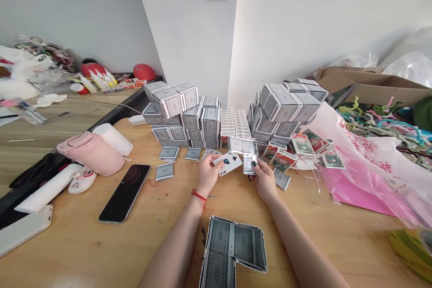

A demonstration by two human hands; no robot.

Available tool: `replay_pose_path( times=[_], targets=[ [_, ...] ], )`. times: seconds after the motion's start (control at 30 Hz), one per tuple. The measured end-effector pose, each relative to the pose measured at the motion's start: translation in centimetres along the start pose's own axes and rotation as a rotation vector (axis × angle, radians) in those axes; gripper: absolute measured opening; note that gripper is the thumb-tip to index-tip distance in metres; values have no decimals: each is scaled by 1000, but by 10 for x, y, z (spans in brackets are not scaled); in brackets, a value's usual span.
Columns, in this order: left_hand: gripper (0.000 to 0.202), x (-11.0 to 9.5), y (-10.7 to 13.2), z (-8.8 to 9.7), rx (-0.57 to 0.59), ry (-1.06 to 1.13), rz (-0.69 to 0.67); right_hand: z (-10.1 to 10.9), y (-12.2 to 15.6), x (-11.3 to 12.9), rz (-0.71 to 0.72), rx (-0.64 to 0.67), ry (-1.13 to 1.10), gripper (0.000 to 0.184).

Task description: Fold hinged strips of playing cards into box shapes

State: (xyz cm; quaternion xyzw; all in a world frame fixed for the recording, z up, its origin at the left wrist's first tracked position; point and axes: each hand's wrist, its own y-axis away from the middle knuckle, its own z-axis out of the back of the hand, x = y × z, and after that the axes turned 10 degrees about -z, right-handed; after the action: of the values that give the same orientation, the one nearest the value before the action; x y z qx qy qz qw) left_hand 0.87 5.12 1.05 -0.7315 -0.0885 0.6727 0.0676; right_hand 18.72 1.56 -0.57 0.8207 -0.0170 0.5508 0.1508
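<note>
Between the thumb and fingers of my left hand (pixel 209 173) is a playing card (pixel 232 163), its club face turned up. My right hand (pixel 265 179) pinches a grey-backed playing card (pixel 249 165), which looks folded. Just behind both hands lies a block of folded cards (pixel 243 145). Another card is partly hidden behind my left hand. Nearer to me, between my forearms, sits an L-shaped piece built of grey-backed cards (pixel 219 243). Small folded cards (pixel 164 171) lie left of my left hand, and one more folded card (pixel 282 179) is beside my right hand.
Stacked card blocks rise at back left (pixel 175 117) and back right (pixel 283 108). Red-green card boxes (pixel 302 145) lie right of my hands. A phone (pixel 124 193) and pink bottle (pixel 91 153) are on the left; pink plastic wrapping (pixel 364 180) and yellow tape (pixel 410 252) are on the right.
</note>
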Motion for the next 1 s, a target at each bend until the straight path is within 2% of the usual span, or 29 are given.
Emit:
replay_pose_path(
  times=[0.6, 0.73, 0.83, 1.0],
  targets=[
    [26, -3, 0, -1, -6, 153, 65, 0, 1, -1, 6, 16, 28, 31],
    [26, -4, 0, -3, 32, 168, 88, -3, 3, 3, -13, 29, -18, 30],
    [25, -4, 0, -3, 23, 152, 75, -4, 5, 8, -66, 51, -130, 29],
    [24, -5, -1, -3, 1, 143, 56, -4, 11, 15, -266, 244, -335, 35]
  ],
)
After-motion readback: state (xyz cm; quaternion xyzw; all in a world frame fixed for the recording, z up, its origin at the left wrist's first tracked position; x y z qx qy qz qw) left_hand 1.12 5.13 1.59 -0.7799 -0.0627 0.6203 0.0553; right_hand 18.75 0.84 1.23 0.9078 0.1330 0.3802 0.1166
